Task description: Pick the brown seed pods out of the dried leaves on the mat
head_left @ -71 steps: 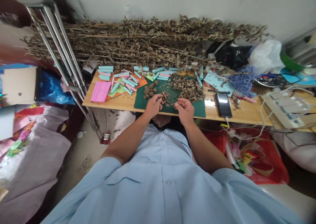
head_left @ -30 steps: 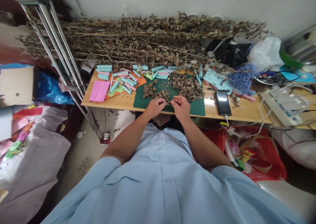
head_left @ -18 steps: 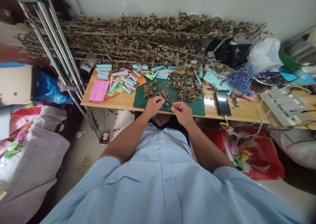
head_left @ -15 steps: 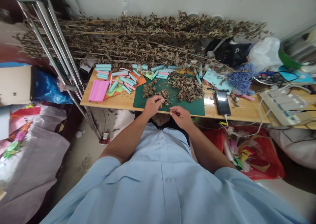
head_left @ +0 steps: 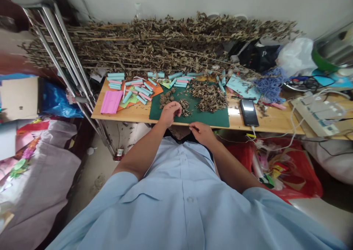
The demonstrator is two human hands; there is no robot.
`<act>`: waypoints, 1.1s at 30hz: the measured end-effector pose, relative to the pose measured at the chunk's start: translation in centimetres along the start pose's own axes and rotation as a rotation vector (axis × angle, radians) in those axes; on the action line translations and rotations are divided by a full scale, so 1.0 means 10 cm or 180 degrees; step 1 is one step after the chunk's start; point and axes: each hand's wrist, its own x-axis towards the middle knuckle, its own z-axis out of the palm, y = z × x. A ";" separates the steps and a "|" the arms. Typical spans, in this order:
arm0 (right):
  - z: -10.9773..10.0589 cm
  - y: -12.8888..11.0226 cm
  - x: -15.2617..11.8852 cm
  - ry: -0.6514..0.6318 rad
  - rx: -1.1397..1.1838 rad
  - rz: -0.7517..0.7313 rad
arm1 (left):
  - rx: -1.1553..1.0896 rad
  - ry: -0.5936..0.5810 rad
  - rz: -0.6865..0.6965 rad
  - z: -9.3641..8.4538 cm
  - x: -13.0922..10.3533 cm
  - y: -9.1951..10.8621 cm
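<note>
My left hand is over the dark green cutting mat, its fingers curled together beside a small heap of dried leaves. Whatever those fingers hold is hidden. At the mat's front edge, my right hand pinches thumb and fingers together; anything between them is too small to name. Just beyond the left hand sits a cluster of brown leaf balls. A larger pile of dried leaves covers the mat's right half.
Long dried leafy stalks lie along the wall. Blue and pink paper rolls and pink paper are on the left. A plugged-in phone, blue string and a power strip stand right. Metal crutches lean at left.
My left hand has shifted slightly left and turned, moving away from my right hand. The right hand has dropped a little and stays pinched. The view has tilted slightly.
</note>
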 end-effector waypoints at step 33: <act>-0.18 0.13 0.12 0.0997 -0.0142 0.0463 | 0.0843 -0.0003 0.0034 0.11 -0.09 -0.03</act>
